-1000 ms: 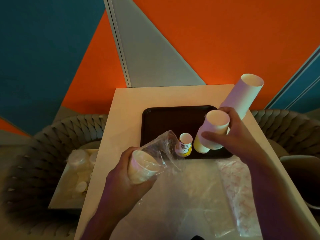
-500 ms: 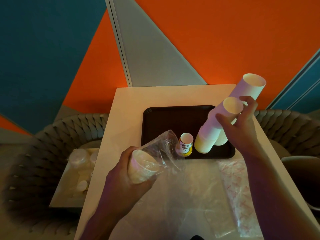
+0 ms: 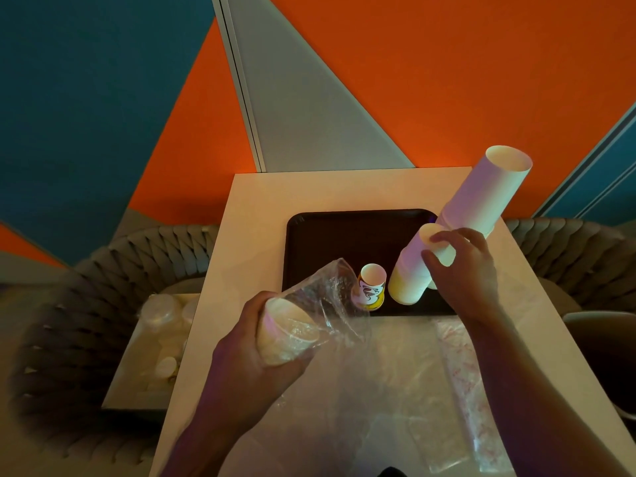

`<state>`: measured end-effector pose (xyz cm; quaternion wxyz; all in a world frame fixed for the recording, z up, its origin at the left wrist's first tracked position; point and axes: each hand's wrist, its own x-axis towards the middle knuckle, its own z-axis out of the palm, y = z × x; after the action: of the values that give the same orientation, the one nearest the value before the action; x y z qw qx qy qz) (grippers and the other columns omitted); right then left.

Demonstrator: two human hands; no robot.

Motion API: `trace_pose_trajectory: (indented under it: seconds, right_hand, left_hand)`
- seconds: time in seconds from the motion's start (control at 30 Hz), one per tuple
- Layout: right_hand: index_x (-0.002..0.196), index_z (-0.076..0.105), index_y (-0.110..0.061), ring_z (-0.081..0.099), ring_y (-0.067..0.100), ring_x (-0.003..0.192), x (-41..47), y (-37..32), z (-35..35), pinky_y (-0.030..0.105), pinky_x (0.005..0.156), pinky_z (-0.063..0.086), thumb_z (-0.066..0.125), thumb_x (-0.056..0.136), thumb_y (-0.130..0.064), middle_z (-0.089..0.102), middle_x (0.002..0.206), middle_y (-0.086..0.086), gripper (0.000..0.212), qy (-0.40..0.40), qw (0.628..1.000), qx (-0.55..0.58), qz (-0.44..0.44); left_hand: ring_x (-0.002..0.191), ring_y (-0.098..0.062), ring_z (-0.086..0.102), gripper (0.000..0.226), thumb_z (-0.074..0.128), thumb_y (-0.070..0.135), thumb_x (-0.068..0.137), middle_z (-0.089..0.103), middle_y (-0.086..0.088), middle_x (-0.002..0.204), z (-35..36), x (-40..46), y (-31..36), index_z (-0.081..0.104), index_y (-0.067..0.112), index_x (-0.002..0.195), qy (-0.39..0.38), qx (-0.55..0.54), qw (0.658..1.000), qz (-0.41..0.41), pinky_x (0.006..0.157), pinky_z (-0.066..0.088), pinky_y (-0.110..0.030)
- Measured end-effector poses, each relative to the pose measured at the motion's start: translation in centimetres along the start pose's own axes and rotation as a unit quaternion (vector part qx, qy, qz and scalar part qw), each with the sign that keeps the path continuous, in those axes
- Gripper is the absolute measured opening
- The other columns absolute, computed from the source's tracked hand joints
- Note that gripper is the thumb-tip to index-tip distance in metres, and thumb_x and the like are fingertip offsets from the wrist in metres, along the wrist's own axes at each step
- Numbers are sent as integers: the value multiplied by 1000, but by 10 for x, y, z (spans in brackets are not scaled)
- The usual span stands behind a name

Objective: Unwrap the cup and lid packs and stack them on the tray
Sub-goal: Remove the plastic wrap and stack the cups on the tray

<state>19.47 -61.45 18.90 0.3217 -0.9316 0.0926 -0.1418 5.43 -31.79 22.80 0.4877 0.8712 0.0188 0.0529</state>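
On the pale table (image 3: 261,215) in front of you sits a dark tray (image 3: 344,242), and most of the cups are already on it. Your right hand (image 3: 464,270) is over the tray's right side, fingers and thumb curled round the top of a short stack (image 3: 411,270) of white cups that stands upside down near the front right corner, leaning to the right. Behind that, a tall stack (image 3: 488,191) rises from the tray's right edge and tilts the same way, its open end up above the table's far corner. A single printed cup (image 3: 371,287) stands upside down on the tray just left of the short stack, close to the front rim.

Your left hand (image 3: 254,352) is nearer you, left of centre, gripping a pack (image 3: 285,332) of pale cups by its end; the clear wrap (image 3: 330,290) is loose and open, its mouth reaching toward the printed cup. Whether it touches that cup cannot be told.

Between you and the tray, clear plastic (image 3: 378,390) lies spread over the table, and a long sleeve with red print (image 3: 464,380) lies along the right. To your left, below the table, a box (image 3: 155,346) holds pale round lids, resting on a woven chair (image 3: 69,321).
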Motion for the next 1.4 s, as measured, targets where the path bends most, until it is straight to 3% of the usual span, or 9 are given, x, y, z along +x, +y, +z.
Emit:
trace_pose_trajectory:
  seconds: [0.1, 0.2, 0.3, 0.37, 0.53, 0.7, 0.87, 1.2, 1.4]
  right_hand:
    - [118, 71, -20, 49, 39, 122, -5, -6, -4, 40, 97, 42, 74, 89, -21, 48, 143, 10, 29, 5, 999, -32, -6]
    - [106, 74, -20, 57, 27, 110, -16, -18, -11, 30, 90, 44, 70, 87, -5, 59, 126, 5, 25, 27, 997, 40, -58]
    - [84, 74, -28, 64, 14, 78, -35, -40, -20, 19, 67, 47, 67, 86, 2, 71, 88, -5, 31, -78, 978, 186, -50]
    - [81, 76, -27, 68, 12, 75, -48, -55, -24, 22, 69, 50, 67, 86, 6, 74, 80, -6, 35, -186, 945, 259, -70]
    - [87, 75, -35, 69, 7, 83, -66, -76, -22, 27, 78, 56, 66, 93, 3, 74, 83, -10, 39, -347, 882, 277, -157]
    - [98, 76, -1, 70, 6, 94, -69, -81, -11, 23, 78, 53, 72, 90, 1, 72, 101, -10, 9, -396, 846, 317, -164]
    - [97, 76, -5, 70, 18, 110, -70, -90, -3, 33, 90, 57, 74, 91, -5, 72, 121, -2, 6, -417, 818, 334, -214]
    - [76, 63, -36, 64, 6, 70, -75, -101, -3, 23, 66, 45, 68, 92, 1, 64, 72, -13, 41, -373, 843, 309, -234]
    - [104, 70, -24, 72, 11, 92, -71, -78, -6, 23, 75, 57, 74, 90, -4, 72, 95, -12, 24, -334, 884, 287, -157]
  left_hand:
    - [99, 12, 58, 69, 81, 63, 53, 56, 40, 108, 1, -1, -1, 46, 56, 112, 1, 1, 1000, -12, 70, 49, -5]
    - [97, 12, 60, 69, 77, 70, 50, 59, 39, 107, 3, 0, -3, 51, 52, 111, -2, 8, 1000, -26, 69, 51, -9]
    - [99, 11, 60, 63, 86, 59, 57, 60, 39, 107, 6, 0, -6, 53, 51, 110, -8, 18, 999, -28, 69, 51, -9]
    - [100, 11, 59, 60, 88, 53, 59, 60, 39, 108, 7, 0, -6, 55, 51, 109, -16, 18, 999, -29, 69, 50, -7]
    - [99, 11, 61, 67, 89, 59, 56, 62, 38, 107, 11, 1, -10, 57, 51, 114, -31, 17, 999, -36, 75, 50, -14]
    - [98, 11, 61, 68, 83, 69, 51, 60, 41, 107, 11, 1, -8, 54, 53, 111, -39, 18, 999, -32, 73, 51, -13]
    - [97, 6, 64, 63, 93, 49, 59, 65, 34, 105, 11, -1, -8, 59, 47, 112, -42, 34, 998, -18, 73, 54, -15]
    - [98, 8, 60, 61, 92, 47, 61, 59, 38, 109, 10, -2, -7, 53, 52, 108, -64, 45, 997, -4, 69, 55, -17]
    - [103, 14, 53, 59, 90, 50, 61, 59, 31, 103, 7, -1, -12, 50, 51, 105, -65, 54, 996, 2, 70, 50, -9]
